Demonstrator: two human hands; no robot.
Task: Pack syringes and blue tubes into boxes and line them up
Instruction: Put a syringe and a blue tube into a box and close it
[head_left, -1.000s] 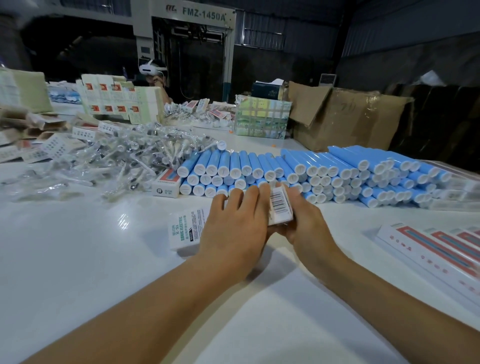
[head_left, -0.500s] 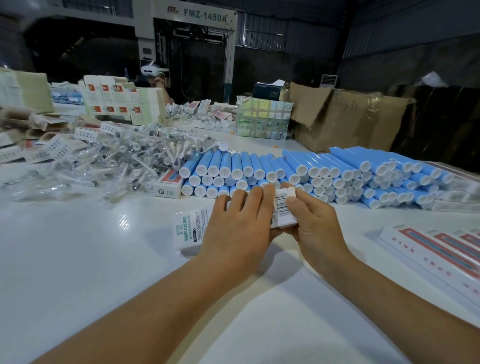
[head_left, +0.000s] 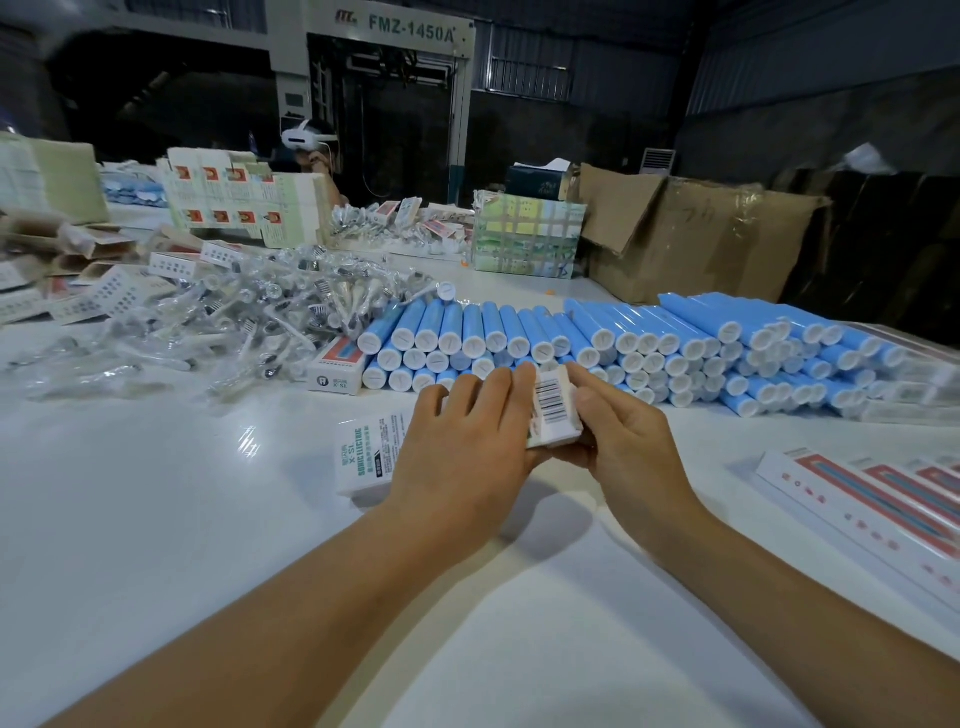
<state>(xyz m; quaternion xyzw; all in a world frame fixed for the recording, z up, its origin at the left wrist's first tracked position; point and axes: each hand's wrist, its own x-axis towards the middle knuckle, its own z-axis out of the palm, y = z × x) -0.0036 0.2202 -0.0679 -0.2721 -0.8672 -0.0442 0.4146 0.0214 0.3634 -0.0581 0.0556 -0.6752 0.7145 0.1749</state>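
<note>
Head view, frame centre: left hand (head_left: 465, 441) and right hand (head_left: 618, 441) both grip a white box (head_left: 553, 410), fingers curled round it.

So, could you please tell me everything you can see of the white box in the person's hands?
The white box is long, slim and looks like cardboard, printed "SONIC ELECTRIC" in teal, with a barcode on its right end flap. It lies lengthwise just above the white table. The left hand covers its middle; the right hand holds the barcode end.

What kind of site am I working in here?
Most likely a factory packing floor: a large FMZ-1450A machine behind, stacked blue tubes on a long white table, and brown cartons beyond.
</note>
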